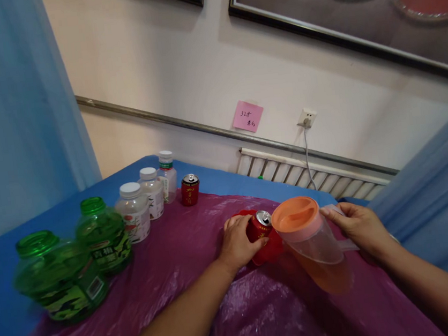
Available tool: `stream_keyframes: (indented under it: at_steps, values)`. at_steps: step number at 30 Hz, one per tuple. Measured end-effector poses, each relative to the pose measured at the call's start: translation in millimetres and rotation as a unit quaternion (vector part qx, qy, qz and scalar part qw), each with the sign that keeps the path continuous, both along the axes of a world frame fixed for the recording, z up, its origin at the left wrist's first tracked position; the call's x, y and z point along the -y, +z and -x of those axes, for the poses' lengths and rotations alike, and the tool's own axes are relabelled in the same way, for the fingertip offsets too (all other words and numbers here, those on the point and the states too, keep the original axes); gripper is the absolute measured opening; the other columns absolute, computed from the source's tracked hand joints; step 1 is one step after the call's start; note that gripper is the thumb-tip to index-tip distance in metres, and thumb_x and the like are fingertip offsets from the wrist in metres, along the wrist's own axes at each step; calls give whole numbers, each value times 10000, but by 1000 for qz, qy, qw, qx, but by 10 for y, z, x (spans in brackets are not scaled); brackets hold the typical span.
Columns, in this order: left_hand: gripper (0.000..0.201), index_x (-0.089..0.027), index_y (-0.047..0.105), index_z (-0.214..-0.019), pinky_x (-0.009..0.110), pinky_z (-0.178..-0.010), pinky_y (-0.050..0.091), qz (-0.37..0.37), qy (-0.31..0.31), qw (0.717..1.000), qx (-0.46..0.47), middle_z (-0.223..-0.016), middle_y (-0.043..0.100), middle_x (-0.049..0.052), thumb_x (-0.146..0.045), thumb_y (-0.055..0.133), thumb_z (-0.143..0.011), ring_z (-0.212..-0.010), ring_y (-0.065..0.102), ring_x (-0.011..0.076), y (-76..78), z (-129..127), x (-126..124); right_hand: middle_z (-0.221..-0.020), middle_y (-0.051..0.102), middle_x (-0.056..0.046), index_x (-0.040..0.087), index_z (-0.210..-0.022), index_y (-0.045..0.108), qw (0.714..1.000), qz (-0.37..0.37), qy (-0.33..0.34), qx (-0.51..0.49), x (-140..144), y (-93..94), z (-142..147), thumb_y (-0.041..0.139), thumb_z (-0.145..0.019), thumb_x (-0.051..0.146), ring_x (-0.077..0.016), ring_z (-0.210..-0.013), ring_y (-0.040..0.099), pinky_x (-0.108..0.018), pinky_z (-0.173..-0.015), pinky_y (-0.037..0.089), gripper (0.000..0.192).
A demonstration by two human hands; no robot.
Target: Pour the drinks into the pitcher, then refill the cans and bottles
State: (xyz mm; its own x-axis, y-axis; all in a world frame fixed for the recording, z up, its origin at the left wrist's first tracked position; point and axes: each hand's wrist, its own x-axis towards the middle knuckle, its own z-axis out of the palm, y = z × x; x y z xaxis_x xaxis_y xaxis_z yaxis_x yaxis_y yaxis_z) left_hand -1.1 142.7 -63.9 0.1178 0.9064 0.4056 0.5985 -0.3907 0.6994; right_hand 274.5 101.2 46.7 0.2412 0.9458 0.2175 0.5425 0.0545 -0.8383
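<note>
The left hand is gripping a red can, fingers closed around its side. Just to the right of it, the right hand is holding the handle of a clear pitcher with an orange lid; the pitcher is tilting toward the can and touching it. Both are resting on a purple plastic sheet. Far beyond the left hand, another red can is standing, and bottles are lining up to its left.

Red can, seemingly orange-lidded pitcher
</note>
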Motion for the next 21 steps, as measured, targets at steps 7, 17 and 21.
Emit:
stream_keyframes:
  at_steps: [7, 17, 21]
  values:
    - [601, -222, 666, -1171, 477, -1060, 410, 4, 0, 1000, -1, -1208, 696, 91, -359, 908, -637, -1169, 594, 323, -4, -2, 1, -535, 444, 38, 187, -637, 630, 1000, 9, 4, 0, -18, -8, -14, 768, -664, 729, -102, -496, 349, -245, -438, 286, 560]
    - [608, -220, 663, -1166, 462, -1063, 402, 10, -1, 1000, -4, -1212, 693, 90, -362, 915, -630, -1175, 589, 316, 9, -6, 7, -521, 509, 26, 197, -627, 617, 998, 6, 25, 50, 4, 55, 9, 704, -713, 762, -121, -455, 433, -258, -426, 345, 579]
    - [604, -217, 662, -1162, 461, -1068, 396, 15, -2, 1000, -2, -1208, 693, 90, -355, 915, -632, -1174, 585, 315, 16, -6, 11, -540, 526, 27, 192, -670, 633, 999, 21, 18, 40, -6, 44, 2, 727, -702, 746, -121, -468, 434, -255, -433, 352, 562]
